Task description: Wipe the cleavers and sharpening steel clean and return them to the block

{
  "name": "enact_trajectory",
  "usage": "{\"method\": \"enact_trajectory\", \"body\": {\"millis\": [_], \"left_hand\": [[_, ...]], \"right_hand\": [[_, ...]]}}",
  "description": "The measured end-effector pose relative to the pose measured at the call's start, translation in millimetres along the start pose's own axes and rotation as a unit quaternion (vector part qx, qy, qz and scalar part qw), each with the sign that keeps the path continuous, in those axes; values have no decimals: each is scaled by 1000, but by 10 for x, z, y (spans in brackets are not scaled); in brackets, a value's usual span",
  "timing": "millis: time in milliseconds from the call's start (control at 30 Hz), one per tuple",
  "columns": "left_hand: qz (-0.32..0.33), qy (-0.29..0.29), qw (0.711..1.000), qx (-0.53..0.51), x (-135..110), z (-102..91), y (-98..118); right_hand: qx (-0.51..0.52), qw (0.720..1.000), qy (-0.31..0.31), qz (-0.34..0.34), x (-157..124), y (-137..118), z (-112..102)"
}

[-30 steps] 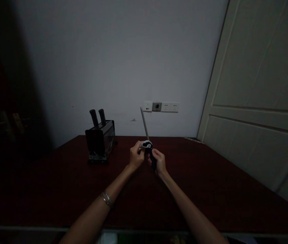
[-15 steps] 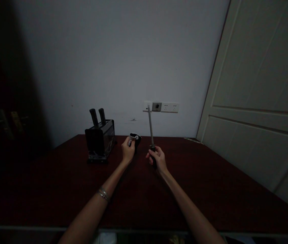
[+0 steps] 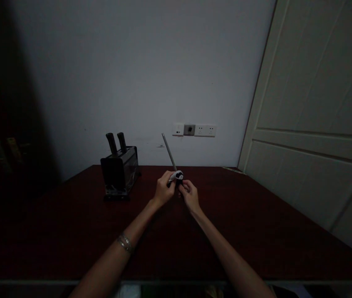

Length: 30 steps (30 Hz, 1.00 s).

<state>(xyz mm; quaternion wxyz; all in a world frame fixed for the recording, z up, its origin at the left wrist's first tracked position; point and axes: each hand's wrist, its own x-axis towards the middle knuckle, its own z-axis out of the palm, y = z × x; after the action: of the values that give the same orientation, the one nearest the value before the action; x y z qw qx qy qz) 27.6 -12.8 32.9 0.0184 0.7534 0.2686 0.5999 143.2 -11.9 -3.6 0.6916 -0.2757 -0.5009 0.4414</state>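
My left hand (image 3: 164, 189) is closed on a small black-and-white cloth (image 3: 178, 175), bunched at its fingertips. The cloth lies against the lower part of a sharpening steel (image 3: 169, 153), a thin grey rod that slants up and to the left. Around the steel's dark handle, my right hand (image 3: 190, 195) is closed; cloth and fingers hide most of that handle. The two hands are close together above the table, just right of the knife block.
On the dark red table (image 3: 176, 248), a black and silver knife block (image 3: 120, 171) with two black handles sticking out stands at the left. Wall sockets (image 3: 205, 130) sit on the wall behind. A pale panelled door (image 3: 312, 174) bounds the right side.
My left hand has moved right with the cloth, bringing it against the base of the steel. The steel, upright before, now tilts to the left.
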Motion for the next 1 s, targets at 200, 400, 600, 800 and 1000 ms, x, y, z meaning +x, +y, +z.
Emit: {"method": "enact_trajectory", "body": {"millis": [200,400,600,800,1000], "left_hand": [[-84,27,996,-35,9,2,-69],[-126,50,989,-55,20,17,-181],[-155,196,968,-9,89,-76,-284],[70,60,996,16,54,-82,-96],[157,-17,987,0,-14,18,-20]], "right_hand": [[13,1000,-5,-1,-11,-26,-6],[20,1000,-17,4,-18,-88,-20],[15,1000,-21,-4,28,-27,-30],[-2,999,-7,-33,49,59,-14],[11,999,3,-44,39,5,8]]}}
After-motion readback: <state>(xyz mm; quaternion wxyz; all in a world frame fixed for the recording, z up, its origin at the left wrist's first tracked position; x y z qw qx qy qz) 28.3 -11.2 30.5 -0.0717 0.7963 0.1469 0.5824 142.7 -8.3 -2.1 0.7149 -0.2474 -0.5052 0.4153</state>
